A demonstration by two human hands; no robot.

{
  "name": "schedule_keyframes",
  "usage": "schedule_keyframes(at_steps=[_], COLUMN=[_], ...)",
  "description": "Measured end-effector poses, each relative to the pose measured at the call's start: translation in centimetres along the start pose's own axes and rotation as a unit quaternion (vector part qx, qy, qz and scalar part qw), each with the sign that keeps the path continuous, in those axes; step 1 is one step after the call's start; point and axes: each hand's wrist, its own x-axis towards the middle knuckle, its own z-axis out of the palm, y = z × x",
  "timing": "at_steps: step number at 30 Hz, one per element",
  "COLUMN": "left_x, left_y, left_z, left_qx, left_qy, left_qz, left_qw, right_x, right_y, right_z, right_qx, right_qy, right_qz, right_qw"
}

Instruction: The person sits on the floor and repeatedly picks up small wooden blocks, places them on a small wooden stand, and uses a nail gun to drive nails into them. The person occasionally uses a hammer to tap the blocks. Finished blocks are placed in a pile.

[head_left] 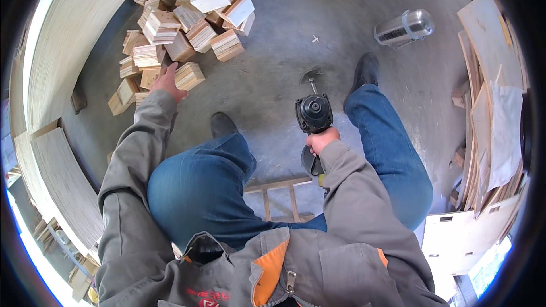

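My left hand (167, 83) reaches to the near edge of a heap of wooden blocks, its fingers apart and beside a plywood block (190, 76). Whether the fingertips touch a block is hard to make out. Layered edges show on many blocks in the heap (161, 27). My right hand (323, 139) is closed round the handle of a black power tool (314, 112), which looks like a nail gun. Seen from above, its round cap sits between my legs. A thin metal rod (312, 86) sticks out beyond its far side, ending at a dark flat piece.
A steel flask (404, 27) lies on the grey floor at the far right. Wooden boards and sheets (480, 96) are stacked along the right. Large pale panels (63, 40) stand on the left. My shoes (364, 71) rest on the floor. A wooden frame (278, 185) lies beneath me.
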Motion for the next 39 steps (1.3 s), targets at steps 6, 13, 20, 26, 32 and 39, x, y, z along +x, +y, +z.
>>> schedule_keyframes(at_steps=[6, 13, 20, 26, 32, 39], left_x=[4.2, 6.5, 2.0, -0.2, 0.1, 5.1], left_y=[-1.3, -1.3, -0.4, 2.9, 7.4, 12.1], left_z=[4.2, 7.3, 7.4, 4.3, -2.2, -2.2], left_qx=[-0.003, 0.015, 0.11, -0.001, -0.036, -0.236], left_qy=[-0.02, -0.026, 0.052, 0.031, -0.012, -0.148], left_qz=[0.0, -0.02, 0.112, 0.188, 0.241, 0.186], left_qw=[1.0, 0.999, 0.986, 0.982, 0.97, 0.942], right_x=[-0.4, 0.6, -0.6, 2.1, 3.1, 1.9], right_y=[-0.4, 0.9, -0.8, 2.2, 2.6, 1.7], right_z=[0.0, 0.1, -0.4, 0.4, 0.6, 0.2], right_qx=[0.042, -0.006, 0.02, -0.05, -0.048, -0.039], right_qy=[-0.01, 0.019, -0.019, 0.017, 0.023, 0.028], right_qz=[-0.014, -0.04, -0.008, -0.079, -0.066, -0.072], right_qw=[0.999, 0.999, 1.0, 0.995, 0.996, 0.996])
